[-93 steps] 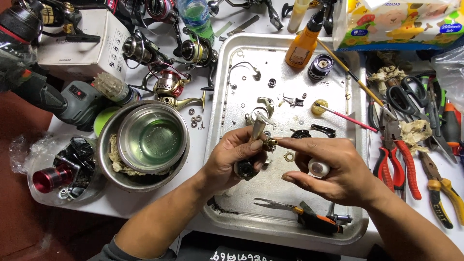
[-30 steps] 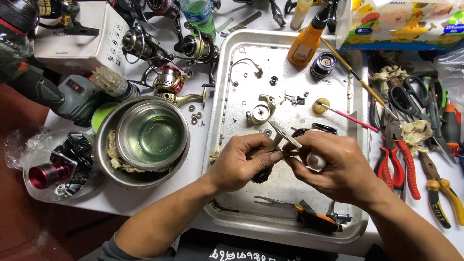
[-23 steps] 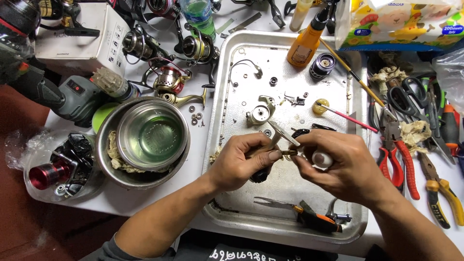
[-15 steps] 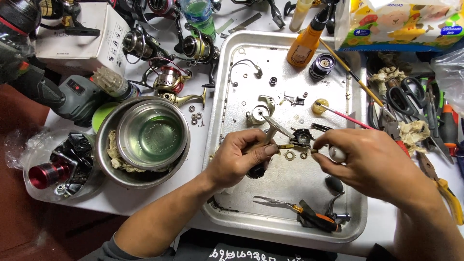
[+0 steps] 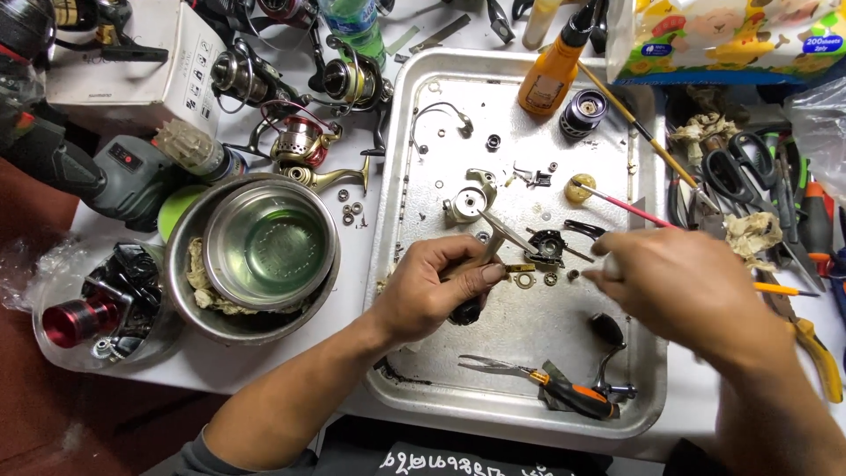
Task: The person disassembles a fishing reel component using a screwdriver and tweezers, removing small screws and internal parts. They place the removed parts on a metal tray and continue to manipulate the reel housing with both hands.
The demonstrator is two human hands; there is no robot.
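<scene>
My left hand (image 5: 436, 286) grips a dark fishing-reel part with a metal shaft and a brass tip (image 5: 504, 256), holding it just above the metal tray (image 5: 397, 220). Small washers (image 5: 527, 281) and a black reel piece (image 5: 548, 244) lie right beside that tip. My right hand (image 5: 683, 286) hovers over the tray's right side, apart from the part. Its fingers pinch a small white object (image 5: 608, 264), blurred. A reel handle (image 5: 608, 339) lies below this hand.
The tray also holds orange-handled tweezers (image 5: 564, 392), a silver frame piece (image 5: 467, 201), an orange bottle (image 5: 551, 70) and a dark spool (image 5: 583, 110). A steel bowl (image 5: 269, 242) and several reels (image 5: 300, 141) sit left. Scissors (image 5: 731, 167) and pliers (image 5: 815, 344) crowd the right.
My right hand has pulled away to the right from the part in my left hand, still pinching the white object. The left hand has stayed put.
</scene>
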